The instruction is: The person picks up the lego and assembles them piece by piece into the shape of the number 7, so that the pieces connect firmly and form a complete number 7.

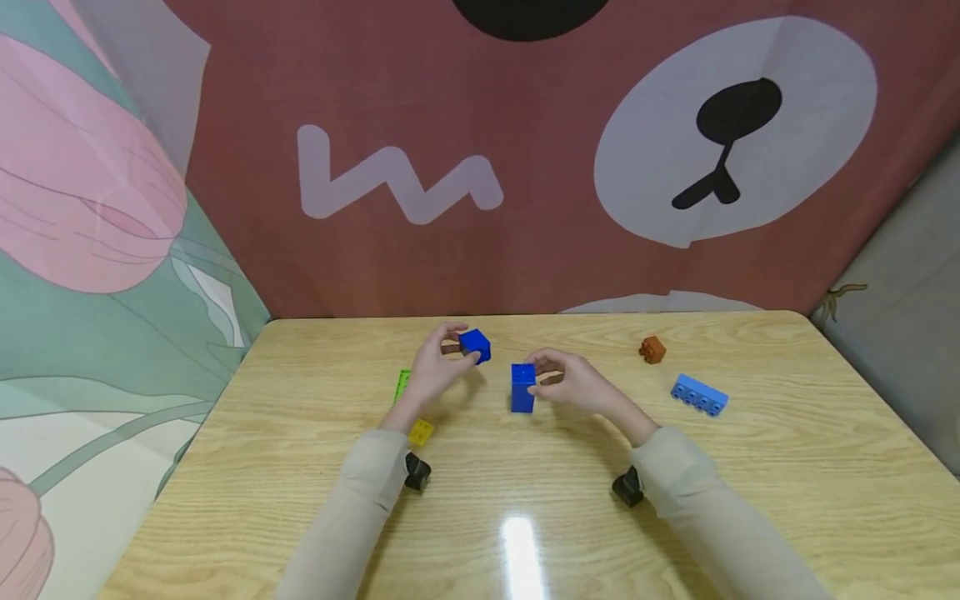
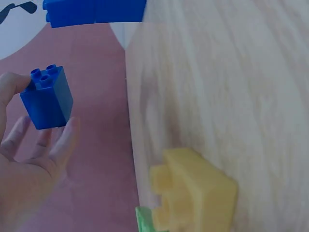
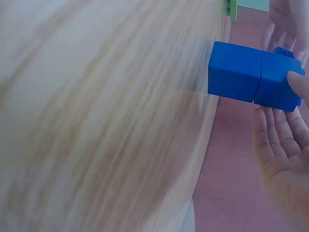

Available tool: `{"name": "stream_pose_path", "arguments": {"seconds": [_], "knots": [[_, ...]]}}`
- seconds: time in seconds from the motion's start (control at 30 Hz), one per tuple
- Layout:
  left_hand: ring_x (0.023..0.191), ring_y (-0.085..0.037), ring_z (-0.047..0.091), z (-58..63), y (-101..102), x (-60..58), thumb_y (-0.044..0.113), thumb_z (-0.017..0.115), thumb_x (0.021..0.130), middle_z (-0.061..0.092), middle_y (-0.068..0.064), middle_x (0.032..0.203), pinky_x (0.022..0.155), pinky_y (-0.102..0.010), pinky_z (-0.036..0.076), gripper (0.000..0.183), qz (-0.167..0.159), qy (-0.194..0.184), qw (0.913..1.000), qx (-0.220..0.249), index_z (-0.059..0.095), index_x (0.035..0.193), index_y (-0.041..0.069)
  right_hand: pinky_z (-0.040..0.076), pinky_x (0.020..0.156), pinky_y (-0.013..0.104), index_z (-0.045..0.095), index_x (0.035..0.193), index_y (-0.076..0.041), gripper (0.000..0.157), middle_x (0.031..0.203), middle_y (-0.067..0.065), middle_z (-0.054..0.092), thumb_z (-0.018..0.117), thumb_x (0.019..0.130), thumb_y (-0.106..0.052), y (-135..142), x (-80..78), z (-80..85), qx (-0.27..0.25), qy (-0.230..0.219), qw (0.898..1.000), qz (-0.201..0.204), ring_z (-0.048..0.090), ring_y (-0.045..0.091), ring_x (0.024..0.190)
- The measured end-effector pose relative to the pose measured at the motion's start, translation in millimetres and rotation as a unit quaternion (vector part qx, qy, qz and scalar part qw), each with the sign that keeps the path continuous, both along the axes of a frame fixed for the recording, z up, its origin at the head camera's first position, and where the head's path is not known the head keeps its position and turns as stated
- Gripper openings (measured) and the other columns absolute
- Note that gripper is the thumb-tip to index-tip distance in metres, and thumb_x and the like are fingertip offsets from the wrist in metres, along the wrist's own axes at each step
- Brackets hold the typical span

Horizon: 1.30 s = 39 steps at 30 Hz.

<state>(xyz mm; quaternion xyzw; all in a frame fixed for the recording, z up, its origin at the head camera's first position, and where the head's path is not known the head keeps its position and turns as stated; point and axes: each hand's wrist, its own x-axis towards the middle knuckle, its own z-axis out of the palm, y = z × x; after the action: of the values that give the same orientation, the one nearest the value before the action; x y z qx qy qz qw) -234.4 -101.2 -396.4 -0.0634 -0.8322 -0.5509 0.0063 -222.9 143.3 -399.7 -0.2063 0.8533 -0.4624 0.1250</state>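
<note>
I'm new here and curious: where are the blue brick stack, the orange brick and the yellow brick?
Blue brick stack (image 1: 521, 396): head view, front face.
Orange brick (image 1: 656, 350): head view, its body.
Yellow brick (image 2: 205, 191): left wrist view, its body.

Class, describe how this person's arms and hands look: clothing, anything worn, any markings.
Both arms wear long, plain, pale beige sleeves reaching about to the wrists. A small, blocky black device sits at the left cuff, and a similar one at the right. The left hand and right hand are gloveless; no rings or markings show.
</note>
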Motion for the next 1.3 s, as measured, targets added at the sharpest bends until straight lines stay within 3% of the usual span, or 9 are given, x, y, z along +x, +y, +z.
{"name": "stream_pose_path", "arguments": {"seconds": [0.13, 0.33, 0.5, 0.67, 0.8, 1.03, 1.3], "knots": [[0.118, -0.033, 0.058, 4.2, -5, 4.3, 0.016, 0.067, 0.089, 0.053, -0.014, 0.127, 0.093, -0.042, 0.054, 0.037, -0.011, 0.018, 0.9998, 0.001, 0.059, 0.125, 0.011, 0.053, 0.095, 0.039, 0.054, 0.126, -0.004, 0.041, 0.125, 0.017, 0.058, 0.067, 0.089, -0.013, -2, -1.1, -1.1, 0.001, 0.0, 1.0, -0.001, 0.056, 0.031, 0.116], [0.123, -0.031, 0.055, 5.9, -9, 6.6, 0.02, 0.066, 0.091, 0.051, -0.012, 0.131, 0.097, -0.041, 0.053, 0.031, -0.012, 0.013, 0.9997, 0.018, 0.066, 0.121, 0.012, 0.053, 0.096, 0.039, 0.055, 0.126, -0.004, 0.041, 0.124, 0.017, 0.059, 0.068, 0.088, -0.011, -5, -3.4, -0.7, -0.006, -0.001, 1.0, -0.004, 0.056, 0.031, 0.116], [0.126, -0.031, 0.053, 5.9, -10, 6.1, 0.018, 0.066, 0.09, 0.05, -0.011, 0.136, 0.098, -0.042, 0.052, 0.036, -0.02, -0.011, 0.9991, 0.035, 0.063, 0.126, 0.013, 0.053, 0.096, 0.04, 0.054, 0.127, -0.004, 0.041, 0.125, 0.016, 0.058, 0.068, 0.088, -0.011, -5, -3.6, 1.3, -0.007, -0.005, 1.0, -0.006, 0.056, 0.031, 0.117], [0.13, -0.032, 0.049, 5.8, -8, 5.0, 0.007, 0.07, 0.086, 0.042, -0.01, 0.143, 0.099, -0.04, 0.051, 0.05, -0.028, -0.048, 0.9966, 0.061, 0.055, 0.133, 0.014, 0.053, 0.096, 0.039, 0.054, 0.127, -0.004, 0.042, 0.127, 0.016, 0.057, 0.067, 0.088, -0.011, -6, -4.3, -0.2, -0.008, -0.009, 1.0, -0.006, 0.055, 0.031, 0.118], [0.128, -0.033, 0.05, 4.3, -7, 4.6, -0.002, 0.068, 0.084, 0.04, -0.013, 0.142, 0.098, -0.038, 0.052, 0.054, -0.03, -0.046, 0.996, 0.071, 0.054, 0.134, 0.012, 0.053, 0.096, 0.04, 0.054, 0.127, -0.003, 0.042, 0.127, 0.017, 0.057, 0.067, 0.089, -0.011, -6, -4.0, -1.5, -0.009, -0.008, 1.0, -0.007, 0.055, 0.032, 0.118], [0.119, -0.033, 0.058, 4.6, -9, 6.1, 0.01, 0.07, 0.086, 0.044, -0.011, 0.14, 0.09, -0.036, 0.056, 0.048, -0.033, -0.044, 0.9973, 0.049, 0.056, 0.131, 0.013, 0.053, 0.095, 0.04, 0.054, 0.128, -0.001, 0.043, 0.126, 0.019, 0.058, 0.067, 0.088, -0.012, -8, -3.9, -2.1, -0.011, -0.001, 1.0, -0.012, 0.056, 0.033, 0.118], [0.125, -0.031, 0.055, 7.1, -10, 7.4, 0.024, 0.067, 0.09, 0.056, -0.013, 0.132, 0.1, -0.042, 0.051, 0.049, -0.059, -0.038, 0.9973, 0.024, 0.052, 0.135, 0.014, 0.055, 0.092, 0.041, 0.055, 0.128, 0.0, 0.043, 0.124, 0.022, 0.061, 0.067, 0.088, -0.008, -15, -6.2, -3.6, -0.029, 0.003, 0.999, -0.021, 0.059, 0.035, 0.115]]}}
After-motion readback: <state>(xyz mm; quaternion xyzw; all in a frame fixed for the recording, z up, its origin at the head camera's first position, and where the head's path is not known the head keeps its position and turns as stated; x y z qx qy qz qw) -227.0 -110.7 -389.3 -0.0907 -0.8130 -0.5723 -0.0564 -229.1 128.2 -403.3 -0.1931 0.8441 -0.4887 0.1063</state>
